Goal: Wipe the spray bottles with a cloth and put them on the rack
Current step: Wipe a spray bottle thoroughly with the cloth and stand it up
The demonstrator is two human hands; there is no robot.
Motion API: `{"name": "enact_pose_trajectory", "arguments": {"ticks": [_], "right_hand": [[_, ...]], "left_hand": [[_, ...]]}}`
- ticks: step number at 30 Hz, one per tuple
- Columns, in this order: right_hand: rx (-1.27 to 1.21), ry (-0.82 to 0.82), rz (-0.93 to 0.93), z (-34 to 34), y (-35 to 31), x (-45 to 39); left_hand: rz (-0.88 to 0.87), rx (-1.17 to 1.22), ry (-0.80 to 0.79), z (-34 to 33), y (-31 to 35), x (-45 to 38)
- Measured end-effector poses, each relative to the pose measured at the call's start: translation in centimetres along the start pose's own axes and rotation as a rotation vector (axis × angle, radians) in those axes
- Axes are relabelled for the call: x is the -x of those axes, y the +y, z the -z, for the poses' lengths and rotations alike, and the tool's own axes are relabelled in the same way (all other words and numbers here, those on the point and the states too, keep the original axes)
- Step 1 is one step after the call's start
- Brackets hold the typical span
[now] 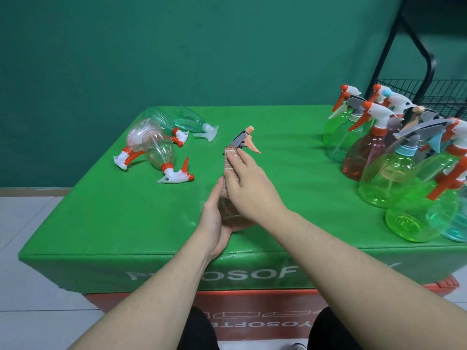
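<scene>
Left hand [214, 218] cradles clear bottle [231, 213] base above desk [290, 178]; right hand [246, 188] fingers press cloth [231, 162] on neck. Grip looks loose: bottle may slip, toppling neighbours.

A plain teal-green wall [177, 46] filled the upper half of the view, evenly lit. In front of it stood a low counter [101, 210] covered in bright green padded material, with white lettering partly legible along its front edge. Beneath the green cover, a red base [252, 304] showed, also carrying white lettering. The floor [25, 274] was pale, glossy tile, meeting the wall at a tan baseboard [32, 192] on the left.
</scene>
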State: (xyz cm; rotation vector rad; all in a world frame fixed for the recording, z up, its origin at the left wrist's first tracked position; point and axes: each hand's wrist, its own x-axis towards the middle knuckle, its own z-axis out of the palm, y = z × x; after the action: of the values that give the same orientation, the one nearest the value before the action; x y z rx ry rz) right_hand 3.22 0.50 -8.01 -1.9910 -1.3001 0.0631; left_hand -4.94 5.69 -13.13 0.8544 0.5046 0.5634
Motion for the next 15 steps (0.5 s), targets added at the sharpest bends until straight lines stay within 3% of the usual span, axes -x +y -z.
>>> {"name": "enact_pose_trajectory", "arguments": {"ticks": [5,15], "right_hand": [[-0.033,0.008,-0.11,-0.1,-0.6,-0.1],[0.079,0.073,0.048,-1.2,0.4,4.1]], "left_hand": [[-0.019,0.008,0.022,0.1,-0.1,0.1],[-0.049,0.092,0.045,0.1,-0.3,-0.2]]}}
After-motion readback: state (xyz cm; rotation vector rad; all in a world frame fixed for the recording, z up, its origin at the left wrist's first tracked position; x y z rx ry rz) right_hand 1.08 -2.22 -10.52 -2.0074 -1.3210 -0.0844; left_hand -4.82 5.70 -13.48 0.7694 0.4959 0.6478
